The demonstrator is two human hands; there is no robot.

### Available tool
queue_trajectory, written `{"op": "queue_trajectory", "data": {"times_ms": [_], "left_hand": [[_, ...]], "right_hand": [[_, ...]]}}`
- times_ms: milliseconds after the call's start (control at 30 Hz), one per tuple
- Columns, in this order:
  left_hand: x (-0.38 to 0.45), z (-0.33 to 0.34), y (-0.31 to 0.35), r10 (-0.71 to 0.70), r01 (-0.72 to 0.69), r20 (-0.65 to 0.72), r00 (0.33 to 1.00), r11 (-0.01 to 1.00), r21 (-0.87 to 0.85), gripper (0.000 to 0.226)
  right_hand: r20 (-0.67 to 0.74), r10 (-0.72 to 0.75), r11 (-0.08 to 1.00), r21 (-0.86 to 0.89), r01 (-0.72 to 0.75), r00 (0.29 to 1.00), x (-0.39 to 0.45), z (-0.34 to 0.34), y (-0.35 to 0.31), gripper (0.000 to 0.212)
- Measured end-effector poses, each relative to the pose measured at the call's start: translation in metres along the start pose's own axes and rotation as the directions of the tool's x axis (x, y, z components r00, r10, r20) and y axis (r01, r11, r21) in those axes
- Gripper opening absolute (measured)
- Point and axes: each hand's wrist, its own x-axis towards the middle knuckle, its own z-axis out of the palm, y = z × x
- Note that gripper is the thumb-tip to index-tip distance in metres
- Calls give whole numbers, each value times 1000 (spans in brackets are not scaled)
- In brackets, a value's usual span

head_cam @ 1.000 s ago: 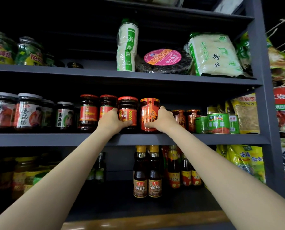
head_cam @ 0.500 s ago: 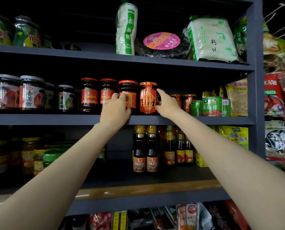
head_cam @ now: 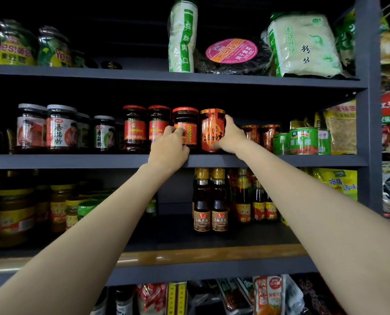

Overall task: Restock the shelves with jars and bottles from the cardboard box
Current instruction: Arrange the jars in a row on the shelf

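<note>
Two arms reach up and forward to the middle shelf (head_cam: 76, 160), where your hands meet at the jars. Your left hand (head_cam: 169, 148) rests over the shelf's front edge with its fingers curled against the lower front of the dark jar (head_cam: 185, 123), which has a red lid and a red-and-yellow label; whether it truly grips the jar you cannot tell from here. Your right hand (head_cam: 231, 136) is wrapped around the right side of the orange jar (head_cam: 212, 129), thumb low on its front, fingers behind it. Both jars stand upright on the middle shelf, touching or nearly so, the orange one just right of the dark one. The orange jar's label carries large black Chinese characters, partly hidden by your hand. Below the middle shelf, two brown bottles (head_cam: 210, 210) with yellow caps read 芝麻香油. Above it, a white noodle bag (head_cam: 303, 45) reads 粉丝.
</note>
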Motion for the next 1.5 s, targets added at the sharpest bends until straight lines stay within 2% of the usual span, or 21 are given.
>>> {"op": "queue_trajectory", "data": {"times_ms": [100, 267, 367, 467, 600, 767, 1167, 1267, 1333, 1433, 1500], "left_hand": [[1, -2, -1, 0, -1, 13, 1000, 1000, 5, 46], [1, -5, -3, 43, -43, 9, 999, 999, 24, 50], [0, -6, -2, 192, -191, -6, 981, 979, 69, 46], [2, 0, 3, 298, -308, 83, 951, 936, 171, 42], [8, 7, 6, 238, -282, 218, 947, 937, 204, 45], [9, 7, 4, 228, -286, 321, 919, 947, 146, 48], [9, 7, 5, 227, -280, 347, 910, 954, 111, 49], [5, 8, 12, 262, -297, 231, 937, 946, 130, 48], [-1, 10, 21, 345, -343, 7, 939, 932, 114, 51], [-7, 15, 46, 461, -454, -292, 838, 886, 95, 49], [-12, 21, 68, 509, -522, -370, 777, 850, 74, 37]], "right_hand": [[75, 32, 993, 110, -40, 997, 7, -2, 1, 106], [128, 38, 990, 130, -54, 991, 10, -8, 5, 107], [151, 12, 989, 143, -33, 989, 9, -18, 10, 98], [161, 3, 986, 162, -29, 987, 10, -14, 8, 99], [105, -8, 997, 81, 0, 994, 14, -1, 4, 113], [138, -25, 998, 68, 16, 990, 20, -11, 10, 108], [139, 19, 998, 50, -26, 990, 17, -4, 7, 116], [94, 42, 999, -14, -41, 995, 10, -6, 4, 111], [-40, -26, 998, -61, 23, 999, -3, -13, 3, 90], [-193, -196, 970, -180, 162, 961, -28, -33, 10, 63], [-219, -278, 942, -255, 220, 935, -45, -49, 24, 57]]}}
